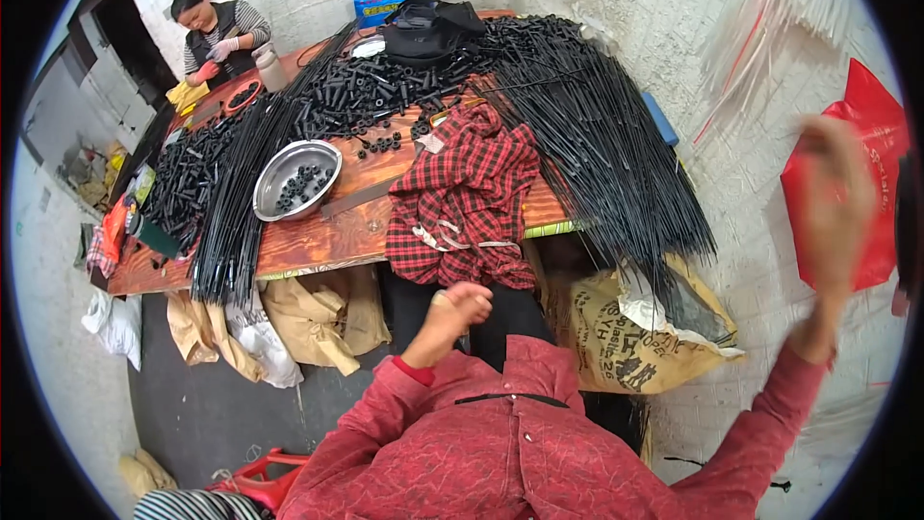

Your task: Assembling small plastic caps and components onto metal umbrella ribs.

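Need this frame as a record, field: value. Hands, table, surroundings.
left_hand: left hand above the lap, near checked cloth; no held item visible
right_hand: right hand raised, blurred, in front of red bag; grip unclear
table: wooden table bearing metal bowl with small black parts, black tubes, thin black rods
below_table_right: printed sack
far_left: co-worker at table

Reddish-brown wooden table (pixel 327 245) piled with black tubes (pixel 351 91) and thin rods (pixel 626 154)
A metal bowl (pixel 273 183) sits left of a red-and-black checked cloth (pixel 464 188) drooping over the front edge; one rod bundle (pixel 234 183) lies to either side, tubes heaped behind
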Action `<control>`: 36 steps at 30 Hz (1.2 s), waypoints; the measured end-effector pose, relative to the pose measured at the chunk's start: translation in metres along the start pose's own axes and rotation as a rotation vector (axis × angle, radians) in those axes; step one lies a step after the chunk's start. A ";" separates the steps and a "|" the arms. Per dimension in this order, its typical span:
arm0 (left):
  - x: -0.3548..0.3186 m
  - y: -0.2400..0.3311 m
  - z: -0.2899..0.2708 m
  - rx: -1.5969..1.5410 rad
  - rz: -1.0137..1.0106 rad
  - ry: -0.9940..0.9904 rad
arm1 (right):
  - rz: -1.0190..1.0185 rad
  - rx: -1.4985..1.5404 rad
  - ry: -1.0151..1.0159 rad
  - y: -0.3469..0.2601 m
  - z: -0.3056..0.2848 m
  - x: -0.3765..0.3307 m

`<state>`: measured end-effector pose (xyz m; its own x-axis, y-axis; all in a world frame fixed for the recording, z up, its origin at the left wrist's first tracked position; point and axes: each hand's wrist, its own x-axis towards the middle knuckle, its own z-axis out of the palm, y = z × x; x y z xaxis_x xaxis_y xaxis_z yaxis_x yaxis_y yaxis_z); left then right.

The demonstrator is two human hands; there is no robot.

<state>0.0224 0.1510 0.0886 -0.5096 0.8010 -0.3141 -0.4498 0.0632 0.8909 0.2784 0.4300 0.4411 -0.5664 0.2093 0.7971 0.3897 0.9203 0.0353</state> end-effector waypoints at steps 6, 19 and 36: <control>0.025 0.050 -0.037 0.069 0.468 0.337 | -0.059 0.475 -0.624 -0.051 0.220 -0.025; 0.079 0.069 -0.050 0.971 0.771 0.696 | 0.310 1.105 -0.382 -0.058 0.350 0.018; 0.020 0.182 -0.025 0.052 0.984 0.287 | 0.008 1.672 0.047 -0.098 0.172 0.158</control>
<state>-0.0884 0.1635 0.2361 -0.7948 0.3401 0.5026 0.2906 -0.5136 0.8073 0.0261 0.4292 0.4600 -0.5355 0.2342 0.8114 -0.7764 0.2416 -0.5821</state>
